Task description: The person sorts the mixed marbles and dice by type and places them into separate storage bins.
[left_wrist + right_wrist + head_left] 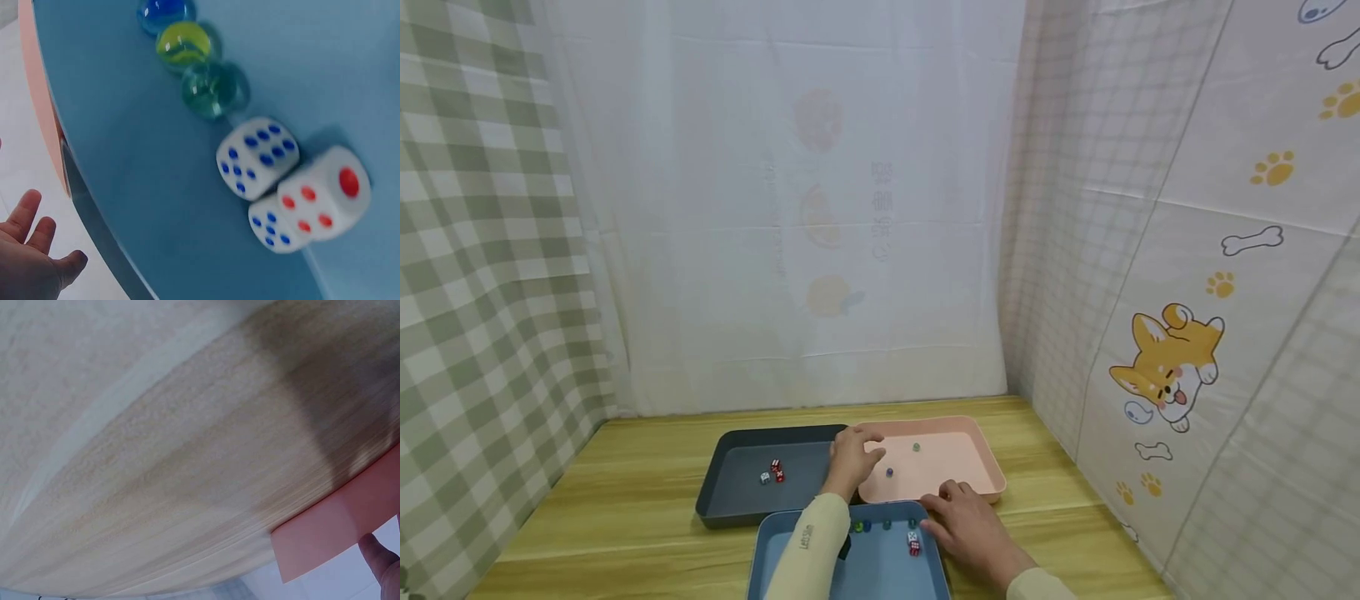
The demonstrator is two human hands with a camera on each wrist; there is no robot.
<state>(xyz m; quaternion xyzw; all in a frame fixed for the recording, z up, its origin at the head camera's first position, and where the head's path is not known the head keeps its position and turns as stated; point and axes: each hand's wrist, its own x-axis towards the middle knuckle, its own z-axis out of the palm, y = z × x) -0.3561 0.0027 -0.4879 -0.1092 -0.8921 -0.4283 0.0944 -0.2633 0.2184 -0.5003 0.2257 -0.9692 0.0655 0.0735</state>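
Observation:
My left hand (852, 457) hovers over the left side of the pink tray (981, 454), its fingers apart and nothing between them. Two marbles lie in that tray, a green one (916, 447) and a dark blue one (890, 472). My right hand (966, 523) is at the right rim of the blue tray (938, 575), fingertips close to the pink tray's front edge. Inside the blue tray are several marbles, among them a yellow-green marble (184, 44), along with white dice (257, 156) and a red die (914, 549).
At the left a dark grey tray (730, 492) holds two red dice (776, 465) and a white die (765, 477). All three trays stand close together on the wood-grain table (625, 492). Hanging cloths enclose the back and sides.

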